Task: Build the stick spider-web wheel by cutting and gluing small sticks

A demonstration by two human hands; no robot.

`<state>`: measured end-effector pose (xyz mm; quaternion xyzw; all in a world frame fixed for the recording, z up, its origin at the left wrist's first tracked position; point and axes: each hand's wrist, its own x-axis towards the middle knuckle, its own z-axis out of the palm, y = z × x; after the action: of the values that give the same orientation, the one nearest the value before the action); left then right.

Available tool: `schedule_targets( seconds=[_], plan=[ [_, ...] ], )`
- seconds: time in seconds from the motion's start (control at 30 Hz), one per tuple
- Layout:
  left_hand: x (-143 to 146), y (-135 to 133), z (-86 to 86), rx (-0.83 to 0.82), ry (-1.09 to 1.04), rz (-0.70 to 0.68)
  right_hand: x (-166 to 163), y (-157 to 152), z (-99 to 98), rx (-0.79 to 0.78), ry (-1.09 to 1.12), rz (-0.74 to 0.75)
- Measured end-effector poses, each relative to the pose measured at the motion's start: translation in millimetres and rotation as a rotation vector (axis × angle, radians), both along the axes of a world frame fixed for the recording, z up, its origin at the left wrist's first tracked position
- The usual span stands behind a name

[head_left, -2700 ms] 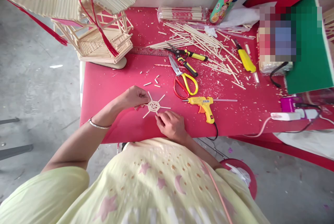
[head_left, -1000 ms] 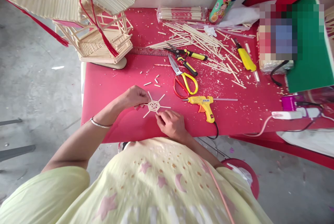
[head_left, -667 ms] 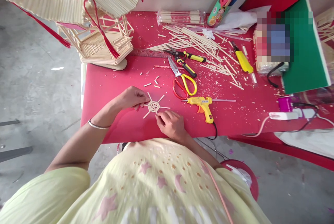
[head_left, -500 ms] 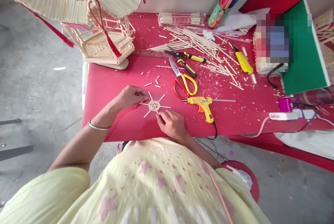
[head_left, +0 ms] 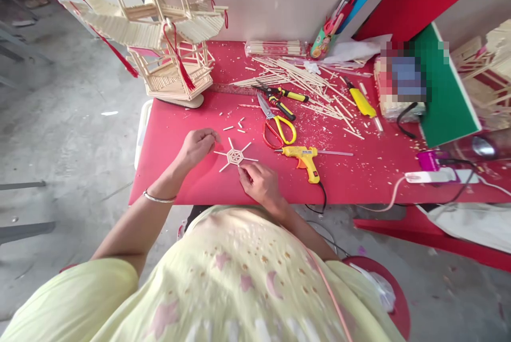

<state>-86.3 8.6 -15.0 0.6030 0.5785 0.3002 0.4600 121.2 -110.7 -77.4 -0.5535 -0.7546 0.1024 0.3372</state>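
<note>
Stick wheel (head_left: pixel 235 157) flat, one spoke (head_left: pixel 220 153) leftward.

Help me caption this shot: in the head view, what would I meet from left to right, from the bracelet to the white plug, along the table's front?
Bracelet → left hand → stick wheel → right hand → glue gun → white plug.

I can read no words or numbers here: the small label (head_left: pixel 304 151) on my yellow glue gun (head_left: pixel 313 172), right of centre, and the printing on the green cup (head_left: pixel 320 44), upper right, are too small to make out.
</note>
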Motion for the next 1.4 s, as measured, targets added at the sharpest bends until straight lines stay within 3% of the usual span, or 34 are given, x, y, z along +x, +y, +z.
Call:
schedule_targets(
  seconds=[0.2,0.4,0.57,0.8,0.93,1.27,1.4],
  plan=[
    [-2,-1,3.2,0.110,0.081,0.112,3,-5,0.4,0.029,0.009,-0.023],
    [-3,5,3.1,0.263,0.270,0.132,4,-7,3.8,0.021,-0.034,-0.020],
    [1,16,2.7,0.270,0.319,0.161,6,-10,11.6,-0.024,-0.125,0.007],
    [-1,51,-28.5,0.436,0.304,0.104,5,-10,11.1,-0.014,-0.158,-0.018],
    [-1,56,-43.9,0.481,0.331,0.085,4,-8,9.1,0.008,-0.168,-0.015],
    [6,48,-48.5,0.483,0.457,-0.071,1,-9,9.6,0.011,-0.182,0.064],
    [8,50,-49.3,0.491,0.423,-0.077,2,-9,10.4,0.002,-0.171,-0.133]
  ],
)
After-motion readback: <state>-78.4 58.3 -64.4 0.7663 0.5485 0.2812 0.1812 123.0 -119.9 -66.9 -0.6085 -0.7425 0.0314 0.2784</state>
